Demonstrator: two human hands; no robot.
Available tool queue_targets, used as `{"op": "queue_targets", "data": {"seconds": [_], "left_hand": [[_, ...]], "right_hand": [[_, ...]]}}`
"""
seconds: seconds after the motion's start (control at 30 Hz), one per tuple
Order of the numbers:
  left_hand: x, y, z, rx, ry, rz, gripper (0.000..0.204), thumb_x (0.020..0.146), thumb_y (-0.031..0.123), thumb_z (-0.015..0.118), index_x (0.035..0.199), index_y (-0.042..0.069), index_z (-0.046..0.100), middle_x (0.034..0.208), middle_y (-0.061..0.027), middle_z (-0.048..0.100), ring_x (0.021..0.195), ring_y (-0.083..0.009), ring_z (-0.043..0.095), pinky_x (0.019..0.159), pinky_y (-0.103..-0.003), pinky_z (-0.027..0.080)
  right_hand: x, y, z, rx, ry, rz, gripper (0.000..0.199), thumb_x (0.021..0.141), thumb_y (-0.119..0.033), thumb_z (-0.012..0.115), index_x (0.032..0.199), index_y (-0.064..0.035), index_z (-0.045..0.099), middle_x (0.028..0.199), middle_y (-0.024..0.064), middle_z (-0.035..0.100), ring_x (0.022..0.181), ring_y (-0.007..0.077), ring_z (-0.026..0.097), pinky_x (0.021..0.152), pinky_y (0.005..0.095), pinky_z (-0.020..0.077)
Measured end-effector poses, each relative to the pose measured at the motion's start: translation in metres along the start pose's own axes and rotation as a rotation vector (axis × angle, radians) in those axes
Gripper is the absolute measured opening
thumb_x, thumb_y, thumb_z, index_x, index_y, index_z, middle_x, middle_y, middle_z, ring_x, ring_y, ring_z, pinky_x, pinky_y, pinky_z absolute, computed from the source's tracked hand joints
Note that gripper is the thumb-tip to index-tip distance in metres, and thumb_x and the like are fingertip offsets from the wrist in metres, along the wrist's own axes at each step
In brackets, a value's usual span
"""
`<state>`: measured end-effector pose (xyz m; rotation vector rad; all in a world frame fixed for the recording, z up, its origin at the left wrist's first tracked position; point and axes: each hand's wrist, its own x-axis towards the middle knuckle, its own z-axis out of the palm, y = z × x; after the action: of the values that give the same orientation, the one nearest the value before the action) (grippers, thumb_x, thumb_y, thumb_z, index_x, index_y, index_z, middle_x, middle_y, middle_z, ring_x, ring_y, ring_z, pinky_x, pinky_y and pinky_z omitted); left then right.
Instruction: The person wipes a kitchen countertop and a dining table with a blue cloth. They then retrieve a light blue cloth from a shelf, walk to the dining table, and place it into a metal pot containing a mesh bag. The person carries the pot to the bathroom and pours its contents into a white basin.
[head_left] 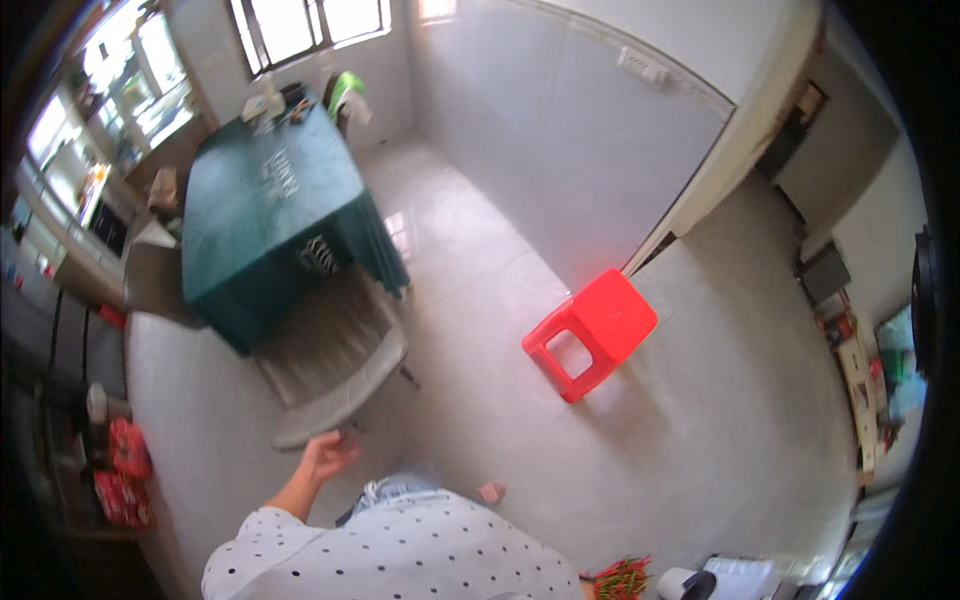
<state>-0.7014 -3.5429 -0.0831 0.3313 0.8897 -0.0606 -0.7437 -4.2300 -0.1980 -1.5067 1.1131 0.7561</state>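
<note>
My left hand hangs beside the curved back of a grey-brown chair, with its fingers loosely bent and apart and nothing in them. I cannot tell whether it touches the chair. At the lower edge only a sliver of my right hand shows, right beside a bunch of red chilies with green stems. Its fingers are hidden, so whether it grips the chilies does not show. To the right of the chilies are a white, dark-ended cylinder and a white sheet.
A red plastic stool stands on the tiled floor by the wall corner. Far left is a table with a dark green cloth, with another chair along its side. Red bags sit at the left; a doorway opens at the right.
</note>
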Motion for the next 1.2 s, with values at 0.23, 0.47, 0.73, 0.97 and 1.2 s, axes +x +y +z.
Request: {"op": "queue_targets", "data": {"seconds": [0.23, 0.47, 0.73, 0.97, 1.2], "left_hand": [[0.007, -0.002, -0.001, -0.566, 0.292, 0.388, 0.062, 0.076, 0.026, 0.071, 0.121, 0.000, 0.038, 0.121, -0.0193, 0.041, 0.107, -0.0347, 0.044, 0.094, -0.051, 0.039], [0.011, 0.031, -0.060, -0.473, 0.449, 0.391, 0.052, 0.079, 0.019, 0.066, 0.119, 0.001, 0.038, 0.118, -0.0195, 0.042, 0.106, -0.0350, 0.047, 0.090, -0.050, 0.043], [-0.043, 0.035, -0.076, -0.301, 0.203, 0.456, 0.054, 0.079, 0.014, 0.064, 0.124, 0.002, 0.037, 0.118, -0.0164, 0.048, 0.108, -0.0319, 0.049, 0.093, -0.050, 0.038], [0.041, -0.054, -0.149, 0.492, 0.489, -0.251, 0.036, 0.080, 0.003, 0.052, 0.115, 0.011, 0.051, 0.110, -0.0140, 0.055, 0.099, -0.0340, 0.055, 0.086, -0.051, 0.044], [0.138, -0.090, 0.054, 0.677, 0.135, -0.138, 0.033, 0.082, 0.008, 0.055, 0.114, 0.003, 0.047, 0.098, -0.0155, 0.057, 0.088, -0.0324, 0.058, 0.079, -0.047, 0.049]], "right_hand": [[0.050, -0.064, -0.084, -0.250, -0.055, -0.210, 0.020, 0.083, -0.008, 0.051, 0.099, 0.0031, 0.055, 0.076, 0.0145, 0.061, 0.061, 0.0252, 0.063, 0.053, 0.0326, 0.0521], [0.024, -0.158, -0.055, -0.180, -0.065, -0.263, 0.020, 0.088, -0.012, 0.049, 0.102, 0.0004, 0.053, 0.074, 0.0136, 0.060, 0.063, 0.0228, 0.062, 0.054, 0.0323, 0.0524], [0.068, -0.170, -0.053, -0.386, -0.162, -0.175, 0.020, 0.085, -0.013, 0.054, 0.099, 0.0009, 0.054, 0.075, 0.0127, 0.062, 0.064, 0.0217, 0.062, 0.055, 0.0328, 0.0527], [0.051, -0.199, -0.035, -0.580, -0.150, -0.240, 0.020, 0.082, -0.011, 0.058, 0.098, 0.0011, 0.056, 0.078, 0.0102, 0.064, 0.066, 0.0211, 0.064, 0.058, 0.0322, 0.0530], [0.017, -0.193, -0.034, -0.322, 0.037, -0.130, 0.019, 0.084, -0.015, 0.054, 0.101, -0.0059, 0.056, 0.084, 0.0072, 0.064, 0.068, 0.0179, 0.063, 0.058, 0.0281, 0.0510]]}}
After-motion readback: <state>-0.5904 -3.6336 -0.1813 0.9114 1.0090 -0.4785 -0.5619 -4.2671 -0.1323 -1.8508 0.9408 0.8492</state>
